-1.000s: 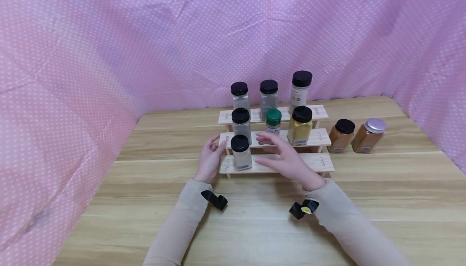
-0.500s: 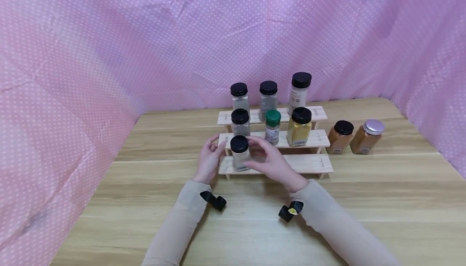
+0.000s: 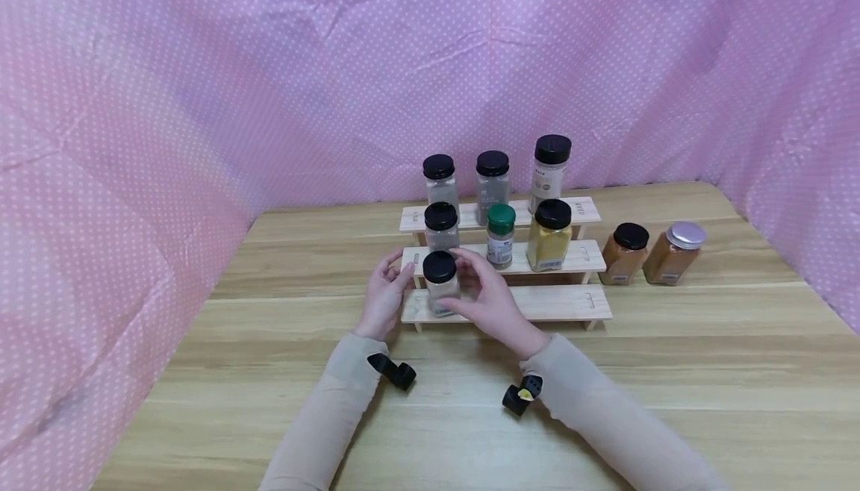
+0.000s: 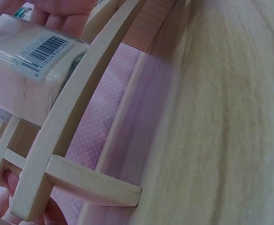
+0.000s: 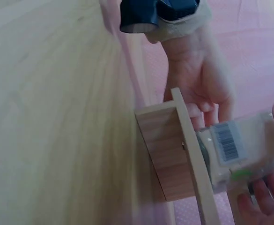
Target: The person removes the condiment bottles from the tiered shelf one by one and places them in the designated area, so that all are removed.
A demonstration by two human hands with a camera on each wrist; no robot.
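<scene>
Black-lidded clear jar (image 3: 440, 286) stands near the left end of the lowest tier of the stepped wooden rack (image 3: 558, 302), base against the board as far as both wrist views show. Right hand (image 3: 489, 298) pinches it, thumb to the front, fingers round the right side and back; left hand (image 3: 383, 297) has its fingers curled about the rack's left end. I take the step in hand to be setting the jar's place on that tier. To do it well, I'd have the right fingers keep a light, even pinch low on the body, lid upright, base flat on the board; the tier is narrow, so any turn or nudge should be small, watched by the barcode label (image 5: 228, 143) near the base. Left hand should brace without pulling, or the jars above may rock. I'd also mind the knuckles against the green-capped jar (image 3: 500, 245) just behind. Against a second ago: right hand was spread and apart from the jar, in front of the green cap; now it has closed in. Left hand's hold looks unchanged, and the jar stands in about the same spot.
</scene>
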